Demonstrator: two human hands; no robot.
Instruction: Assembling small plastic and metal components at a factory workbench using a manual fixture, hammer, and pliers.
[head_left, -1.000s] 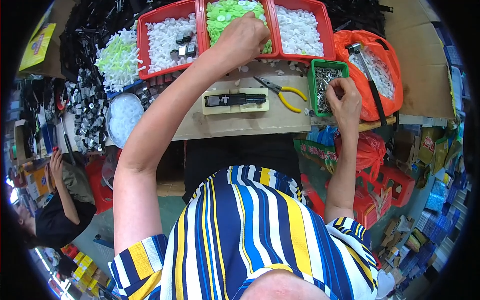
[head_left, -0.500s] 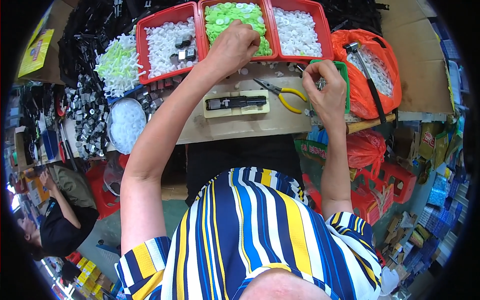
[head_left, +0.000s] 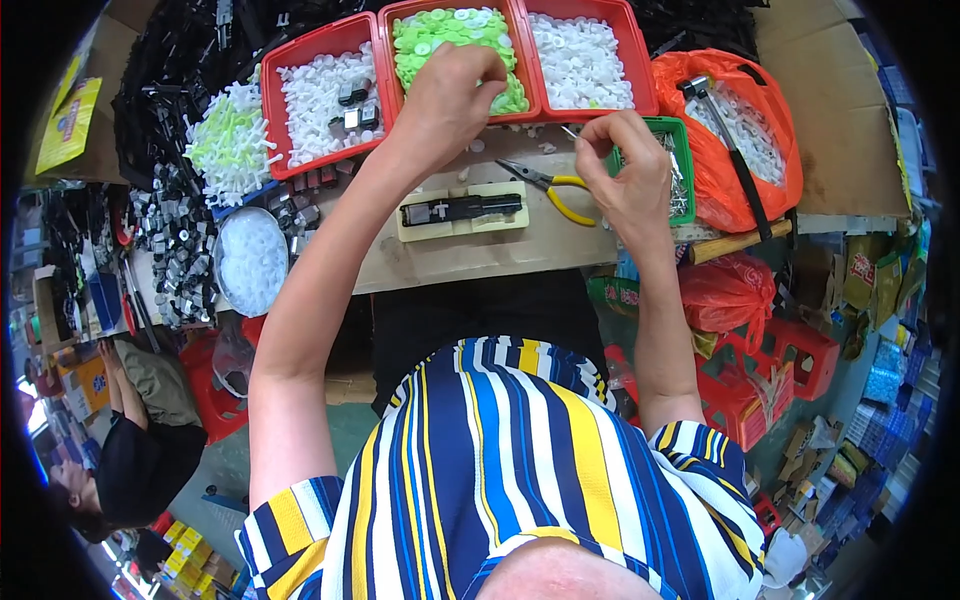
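My left hand [head_left: 450, 98] is over the front of the middle red bin, its fingers bent into a pinch; whatever they hold is hidden. Around it lie bright green plastic parts [head_left: 428, 35] with some white ones among them. My right hand [head_left: 632, 172] pinches a thin metal pin [head_left: 570, 131] whose tip sticks out to the left. Beside that hand, a green tray [head_left: 683, 207] holds more metal pins. Between and below the hands, a long black part [head_left: 470, 207] lies in a cream fixture block [head_left: 425, 231]. Yellow-handled pliers [head_left: 567, 200] rest next to it, jaws pointing up-left.
Red bins of white plastic parts [head_left: 580, 62] flank the green ones. A hammer [head_left: 735, 155] leans across an orange bag [head_left: 790, 190] at right. On the left stand a bowl of translucent pieces [head_left: 252, 262] and heaps of metal and black parts. A co-worker [head_left: 140, 460] sits far left.
My right hand has moved up-left from the green tray, and the pin shows more clearly. My left hand has shifted slightly left and down, still at the green parts.
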